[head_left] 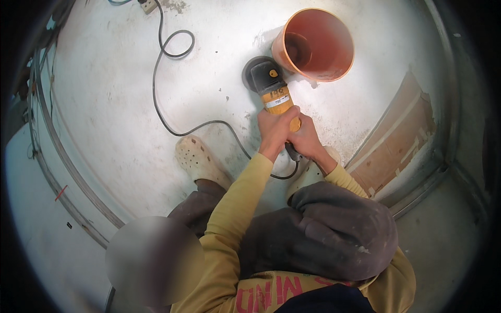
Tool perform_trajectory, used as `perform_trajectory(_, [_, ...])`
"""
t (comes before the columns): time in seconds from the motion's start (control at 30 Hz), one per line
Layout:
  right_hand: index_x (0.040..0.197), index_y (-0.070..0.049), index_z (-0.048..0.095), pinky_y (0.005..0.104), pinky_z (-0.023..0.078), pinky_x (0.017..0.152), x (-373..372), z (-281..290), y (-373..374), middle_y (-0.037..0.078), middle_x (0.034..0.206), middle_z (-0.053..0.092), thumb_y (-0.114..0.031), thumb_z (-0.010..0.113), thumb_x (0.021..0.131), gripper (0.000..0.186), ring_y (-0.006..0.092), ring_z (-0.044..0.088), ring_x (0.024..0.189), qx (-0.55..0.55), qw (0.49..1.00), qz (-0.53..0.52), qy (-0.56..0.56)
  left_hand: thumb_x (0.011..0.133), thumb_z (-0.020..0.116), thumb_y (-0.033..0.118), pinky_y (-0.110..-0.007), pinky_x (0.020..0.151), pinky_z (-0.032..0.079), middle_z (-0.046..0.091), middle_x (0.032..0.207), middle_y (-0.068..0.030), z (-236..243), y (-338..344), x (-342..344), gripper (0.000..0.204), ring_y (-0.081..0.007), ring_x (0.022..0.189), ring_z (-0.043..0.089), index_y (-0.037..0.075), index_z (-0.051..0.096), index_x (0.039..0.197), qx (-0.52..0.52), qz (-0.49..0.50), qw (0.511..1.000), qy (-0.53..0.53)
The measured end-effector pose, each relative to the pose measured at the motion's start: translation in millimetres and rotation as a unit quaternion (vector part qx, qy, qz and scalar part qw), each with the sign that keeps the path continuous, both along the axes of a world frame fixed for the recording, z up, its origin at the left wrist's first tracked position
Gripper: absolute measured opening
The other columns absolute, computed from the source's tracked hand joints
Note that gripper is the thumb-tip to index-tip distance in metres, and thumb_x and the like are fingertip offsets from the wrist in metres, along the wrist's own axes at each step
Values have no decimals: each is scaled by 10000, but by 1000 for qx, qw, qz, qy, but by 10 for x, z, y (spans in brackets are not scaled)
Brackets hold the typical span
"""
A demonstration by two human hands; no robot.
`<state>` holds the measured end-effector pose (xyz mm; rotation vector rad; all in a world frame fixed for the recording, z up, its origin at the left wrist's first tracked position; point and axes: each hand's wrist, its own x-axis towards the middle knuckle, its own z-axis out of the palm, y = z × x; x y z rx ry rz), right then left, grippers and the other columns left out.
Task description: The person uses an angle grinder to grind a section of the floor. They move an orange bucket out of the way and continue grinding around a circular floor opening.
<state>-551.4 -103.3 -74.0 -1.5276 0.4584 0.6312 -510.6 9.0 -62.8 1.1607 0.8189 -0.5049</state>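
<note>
A yellow and black angle grinder points away from me, its round dark disc face down at the white floor. Both of my hands are wrapped round its yellow body. My left hand grips from the left, and my right hand closes on it from the right; their fingers overlap in part. Just beyond the head, to the right, stands an orange-brown bucket with its mouth toward me. Whether the disc is spinning cannot be made out.
A black cord loops from the grinder's rear across the floor to a socket at the far left. My feet in pale clogs are either side of the cord. Flat brown cardboard lies right; metal rails run along the left.
</note>
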Motion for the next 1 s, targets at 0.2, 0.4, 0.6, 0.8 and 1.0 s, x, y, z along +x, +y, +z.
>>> perform_trajectory(0.2, [1204, 61, 675, 343, 549, 901, -24, -8, 24, 146, 1080, 764, -204, 823, 819, 490, 177, 691, 980, 12, 1000, -15, 0, 778, 832, 75, -332, 658, 565, 733, 891, -107, 31, 1, 25, 264, -171, 738, 706, -50, 701, 970, 24, -18, 999, 21])
perform_trajectory(0.4, [1203, 72, 673, 364, 548, 913, -55, -20, -21, 167, 1082, 764, -221, 822, 811, 513, 201, 699, 990, -7, 1000, 1, -6, 787, 834, 62, -330, 664, 565, 730, 910, -111, 71, -28, 9, 273, -178, 752, 704, -64, 703, 990, 23, -17, 999, 29])
perform_trajectory(0.6, [1203, 80, 673, 377, 546, 928, -93, -20, -54, 208, 1088, 764, -240, 829, 792, 544, 245, 718, 1020, -30, 1000, 7, -4, 811, 843, 35, -327, 680, 569, 723, 970, -123, 66, -46, -14, 302, -186, 802, 702, -82, 701, 1050, 10, -17, 999, 36])
perform_trajectory(0.8, [1207, 84, 672, 378, 548, 930, -151, -7, -109, 214, 1090, 764, -242, 832, 784, 557, 258, 724, 1022, -26, 1000, 7, -3, 816, 839, 25, -330, 682, 577, 724, 977, -125, 89, -93, -76, 299, -190, 814, 710, -80, 697, 1057, 1, -19, 999, 48])
perform_trajectory(1.0, [1193, 80, 678, 383, 552, 923, -238, -47, -156, 213, 1081, 764, -245, 832, 784, 544, 260, 728, 1011, -28, 1000, -4, -12, 823, 832, 19, -331, 684, 585, 724, 970, -121, 52, -155, -139, 291, -190, 806, 718, -80, 690, 1058, 6, -22, 999, 31])
